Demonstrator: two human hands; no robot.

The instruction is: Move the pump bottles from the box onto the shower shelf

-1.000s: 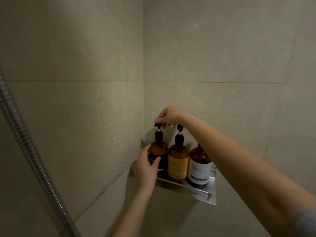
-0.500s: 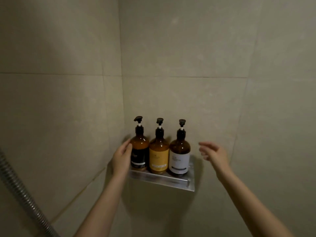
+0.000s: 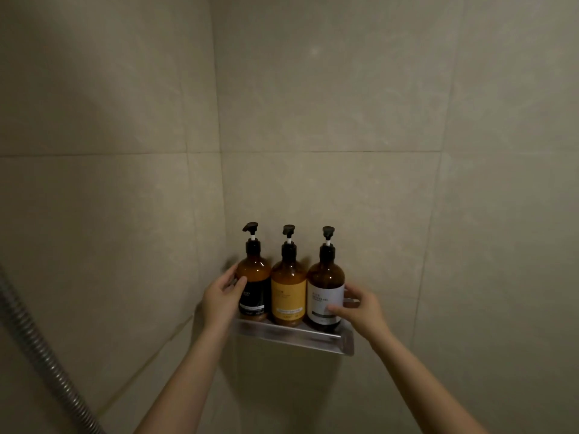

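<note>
Your three amber pump bottles stand upright in a row on the brushed-metal corner shower shelf [image 3: 291,335], each touching its neighbour. Taking that shelf as the landmark: the amber pump bottle with the black label [image 3: 254,285] sits at its left end, nearest the wall corner; the amber pump bottle with the yellow label [image 3: 288,292] is in the middle; the amber pump bottle with the white label [image 3: 326,291] is at its right end.

Your left hand [image 3: 221,297] is at the shelf's left end, fingers loosely curved around the side of the black-labelled bottle, thumb on its front. Your right hand [image 3: 360,308] is at the shelf's right end, cupped around the white-labelled bottle, thumb pressed on the lower part of the label and fingers reaching behind it. Neither hand lifts its bottle; both bases rest on the shelf.

The fingertips behind both outer bottles are hidden by the glass, so you cannot judge how firm either grip is. The label print is too small and dim to read. The shelf's back edge is covered by the bottles. Left of and below the shelf, a ribbed metal shower hose [image 3: 37,349] runs off the bottom edge, cut off. Both forearms leave the view at the bottom.
</note>
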